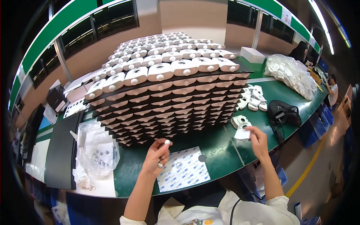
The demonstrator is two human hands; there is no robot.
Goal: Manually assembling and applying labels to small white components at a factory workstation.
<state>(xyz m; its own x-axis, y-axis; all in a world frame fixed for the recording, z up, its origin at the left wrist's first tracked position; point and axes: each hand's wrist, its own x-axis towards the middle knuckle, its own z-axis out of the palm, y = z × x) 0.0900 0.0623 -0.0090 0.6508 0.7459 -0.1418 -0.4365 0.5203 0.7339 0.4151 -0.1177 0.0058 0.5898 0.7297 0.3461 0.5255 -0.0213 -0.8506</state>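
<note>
My left hand is closed, pinching a small white ball-shaped knob between thumb and fingertips. A second white knob is tucked against the lower fingers of that hand. Over the bench to the right, my right hand pinches a white piece with its thumb and fingers; whether this is part of the white plastic housing just behind it, I cannot tell. Below and between the hands lies a printed adhesive sheet with a dark grey disc at its edge.
A tall stack of black trays bearing rows of white housings fills the middle. A clear bag of small knobs lies left. Loose housings, a black bag and a plastic sack stand right. A person sits far right.
</note>
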